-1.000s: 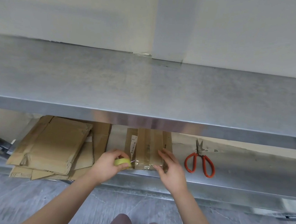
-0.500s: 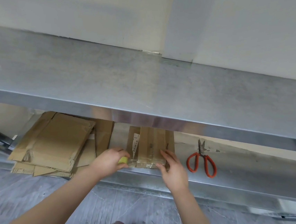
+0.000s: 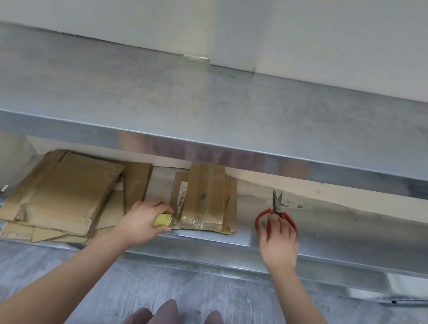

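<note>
Left hand [image 3: 140, 220] is gripping a small yellow tape roll [image 3: 163, 219], with the fingers [image 3: 159, 205] curled over the top of it. The roll is sitting on the lower steel shelf [image 3: 356, 243], right up against the near left corner of a flattened brown cardboard box piece [image 3: 205, 200].

Glossy clear tape [image 3: 199, 221] is lying across the near edge of that cardboard, starting just right of the left fingers. A white barcode label [image 3: 182, 198] is showing just beyond those fingers.

Right hand [image 3: 279, 242] is reaching over a pair of red-handled steel scissors [image 3: 277, 209], well right of the cardboard. Its fingers [image 3: 278, 224] are spread and straight, not pinching anything. They are covering the red loops and probably touching them, but the hand is hiding the contact. The blades are pointing away beyond the fingertips.

A loose stack of flattened brown cardboard sheets [image 3: 66, 192] is lying just left of the left hand on the same shelf. The grey steel table top [image 3: 213, 104] is overhanging everything, above and beyond both hands.
</note>
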A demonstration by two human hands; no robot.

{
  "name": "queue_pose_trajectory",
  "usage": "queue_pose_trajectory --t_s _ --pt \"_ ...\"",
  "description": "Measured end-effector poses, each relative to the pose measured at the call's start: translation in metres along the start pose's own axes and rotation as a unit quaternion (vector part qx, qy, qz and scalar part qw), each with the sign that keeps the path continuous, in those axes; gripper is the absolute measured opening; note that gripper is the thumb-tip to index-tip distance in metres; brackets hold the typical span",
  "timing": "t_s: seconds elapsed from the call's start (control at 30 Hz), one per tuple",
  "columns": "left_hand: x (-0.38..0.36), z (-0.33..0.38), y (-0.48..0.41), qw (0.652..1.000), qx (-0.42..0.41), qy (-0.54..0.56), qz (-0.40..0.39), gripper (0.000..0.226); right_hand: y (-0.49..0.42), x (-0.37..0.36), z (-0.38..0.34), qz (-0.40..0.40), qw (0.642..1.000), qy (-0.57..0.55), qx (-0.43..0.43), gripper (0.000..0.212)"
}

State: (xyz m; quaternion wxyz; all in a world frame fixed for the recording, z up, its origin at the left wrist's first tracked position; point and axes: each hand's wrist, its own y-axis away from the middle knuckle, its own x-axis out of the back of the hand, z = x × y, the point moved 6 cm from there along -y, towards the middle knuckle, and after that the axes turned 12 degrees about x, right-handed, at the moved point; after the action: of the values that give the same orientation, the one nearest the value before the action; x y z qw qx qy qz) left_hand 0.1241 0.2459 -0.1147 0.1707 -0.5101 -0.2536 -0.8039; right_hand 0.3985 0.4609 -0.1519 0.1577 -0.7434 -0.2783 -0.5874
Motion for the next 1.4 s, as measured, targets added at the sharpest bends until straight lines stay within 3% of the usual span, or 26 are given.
queue_pose_trajectory --t_s 0.17,0.37,0.5,0.7,0.83,0.93,1.07,1.23,1.4 --pt "0.001 -0.002 0.005 0.999 0.03 -0.003 -0.016 0.046 -0.018 0.005 0.008 0.025 0.997 -0.047 -0.065 0.038" --pt "0.001 -0.003 0.01 0.999 0.048 -0.012 -0.02 0.047 -0.007 -0.006 0.012 0.034 0.988 -0.021 -0.148 0.05" --pt "0.003 -0.003 0.011 0.998 0.059 0.002 -0.031 0.042 -0.006 -0.005 0.013 0.026 0.992 0.009 -0.125 0.029" --pt "0.012 -0.003 0.01 0.997 0.062 0.04 -0.037 0.04 0.018 -0.006 -0.003 -0.055 0.993 0.064 -0.083 0.033" --pt "0.018 -0.004 0.009 0.997 0.049 0.056 -0.037 0.037 0.057 0.004 -0.033 0.015 0.998 -0.049 -0.025 0.045" --pt "0.02 -0.002 0.009 0.996 0.033 0.073 -0.032 0.036 0.095 0.012 -0.056 0.09 0.982 -0.163 -0.016 0.052" --pt "0.024 -0.001 0.01 0.996 0.007 0.085 -0.021 0.034 0.14 0.014 -0.091 0.133 0.967 -0.219 -0.009 0.053" --pt "0.029 -0.003 0.01 0.995 -0.009 0.096 -0.021 0.03 0.16 -0.02 -0.13 0.014 0.942 -0.332 -0.055 0.042" --pt "0.03 -0.001 0.008 0.995 -0.026 0.095 -0.033 0.028 0.153 -0.048 -0.161 -0.083 0.907 -0.407 -0.074 0.049"
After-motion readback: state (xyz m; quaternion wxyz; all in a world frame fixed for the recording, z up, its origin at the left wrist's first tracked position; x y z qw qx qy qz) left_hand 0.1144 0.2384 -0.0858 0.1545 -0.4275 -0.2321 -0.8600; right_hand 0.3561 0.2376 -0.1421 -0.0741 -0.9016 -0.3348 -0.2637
